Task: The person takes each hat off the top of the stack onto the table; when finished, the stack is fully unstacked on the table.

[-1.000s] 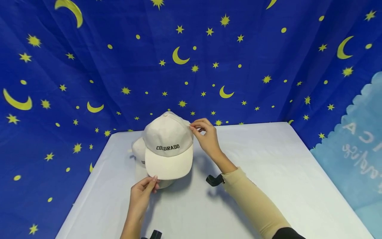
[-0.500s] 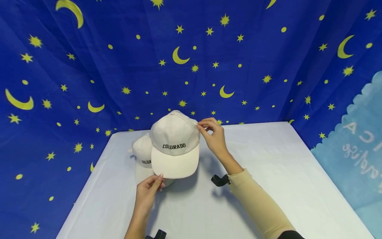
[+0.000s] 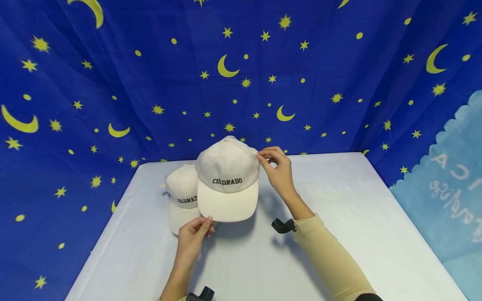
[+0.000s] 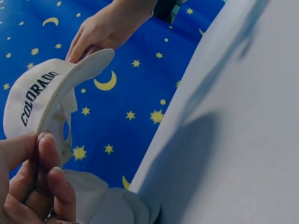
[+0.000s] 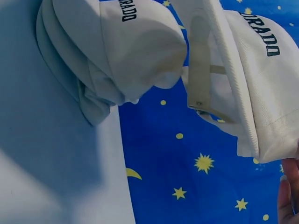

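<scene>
A white baseball cap [image 3: 227, 167] lettered COLORADO is held up off the table between my two hands. My left hand [image 3: 192, 238] pinches the front edge of its brim between thumb and fingers. With thumb and fingertips, my right hand [image 3: 278, 169] pinches the cap's side near the back. The strap [image 5: 201, 70] at the cap's back shows in the right wrist view. Behind and left of it, a stack of similar white caps [image 3: 182, 188] sits on the table, its top one also lettered COLORADO; the held cap overlaps it in the head view.
A white-covered table [image 3: 339, 200] spreads beneath, more of it to the right of my hands. A blue curtain [image 3: 169, 75] with yellow moons and stars hangs behind and at the sides. At the right hangs a light-blue scalloped cloth [image 3: 455, 179] with white lettering.
Both hands have carried the held cap rightward and slightly up, away from the stack. More of the top stacked cap and its lettering now shows. The grip on the held cap stays the same.
</scene>
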A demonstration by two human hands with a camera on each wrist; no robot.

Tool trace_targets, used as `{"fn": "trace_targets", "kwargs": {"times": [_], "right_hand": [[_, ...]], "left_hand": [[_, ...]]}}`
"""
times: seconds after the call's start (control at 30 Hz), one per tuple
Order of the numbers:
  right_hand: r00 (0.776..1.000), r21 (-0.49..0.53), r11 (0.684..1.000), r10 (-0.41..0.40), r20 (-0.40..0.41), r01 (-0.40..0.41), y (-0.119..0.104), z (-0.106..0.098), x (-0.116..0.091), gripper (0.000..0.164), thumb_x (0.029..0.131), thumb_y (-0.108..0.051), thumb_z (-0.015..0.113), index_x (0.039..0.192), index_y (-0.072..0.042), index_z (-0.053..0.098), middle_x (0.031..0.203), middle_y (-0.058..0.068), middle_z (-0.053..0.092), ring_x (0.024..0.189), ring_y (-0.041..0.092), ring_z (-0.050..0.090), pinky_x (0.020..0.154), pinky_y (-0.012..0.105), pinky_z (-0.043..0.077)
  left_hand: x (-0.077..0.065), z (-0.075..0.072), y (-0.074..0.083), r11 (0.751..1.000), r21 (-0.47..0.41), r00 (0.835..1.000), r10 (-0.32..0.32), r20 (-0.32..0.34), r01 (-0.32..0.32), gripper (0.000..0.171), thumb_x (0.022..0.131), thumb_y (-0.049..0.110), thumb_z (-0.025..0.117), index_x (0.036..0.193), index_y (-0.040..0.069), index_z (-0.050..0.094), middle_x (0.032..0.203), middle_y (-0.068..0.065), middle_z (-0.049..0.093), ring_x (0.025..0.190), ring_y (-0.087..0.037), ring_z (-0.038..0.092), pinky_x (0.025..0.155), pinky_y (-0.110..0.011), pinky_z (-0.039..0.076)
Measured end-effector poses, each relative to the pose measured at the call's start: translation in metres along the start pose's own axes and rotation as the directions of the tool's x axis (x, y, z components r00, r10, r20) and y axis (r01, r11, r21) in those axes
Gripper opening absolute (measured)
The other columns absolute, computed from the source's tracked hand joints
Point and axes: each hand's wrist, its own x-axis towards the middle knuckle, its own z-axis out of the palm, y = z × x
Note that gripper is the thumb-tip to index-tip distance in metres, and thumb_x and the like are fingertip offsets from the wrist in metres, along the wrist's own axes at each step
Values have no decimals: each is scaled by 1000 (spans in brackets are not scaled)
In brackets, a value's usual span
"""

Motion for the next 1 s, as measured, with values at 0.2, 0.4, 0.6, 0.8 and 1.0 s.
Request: {"fn": "trace_targets", "kwargs": {"times": [0.2,0.4,0.6,0.8,1.0], "right_hand": [[1000,-6,1000,3,-13,-3,1,-8,-3,9,93,3,71,99,9,74,104,20,67,93,28,64,77,24,50],[999,-10,1000,18,-30,-19,5,-17,-6,9,93,4,72,99,10,74,105,22,67,95,27,64,76,24,50],[999,-1,1000,18,-44,-18,8,-25,-9,10,92,5,71,99,12,73,106,24,67,93,26,64,76,23,50],[998,7,1000,21,-61,-21,14,-34,-14,9,92,6,71,99,12,73,104,23,67,91,26,63,76,23,51],[996,-4,999,38,-81,-38,19,-41,-20,10,91,7,72,100,12,72,104,23,67,89,22,65,76,23,51]], "left_hand": [[-1,8,-1,1000,-14,1000,6,8,-6,21,98,9,68,94,-11,70,73,-7,70,66,-18,59,62,-23,49],[-2,16,-3,1000,7,1000,-10,24,10,21,98,10,69,95,-11,70,72,-3,69,66,-19,60,62,-24,49],[-1,24,-5,999,34,998,-32,47,31,22,97,14,71,93,-7,72,73,-7,69,67,-21,59,63,-25,49],[1,30,-7,999,47,998,-15,54,13,22,97,13,72,91,-8,72,70,-5,67,64,-18,57,62,-27,49],[4,35,-11,999,51,997,-16,74,12,21,96,13,73,89,-6,73,72,-9,69,66,-24,60,62,-27,50]]}}
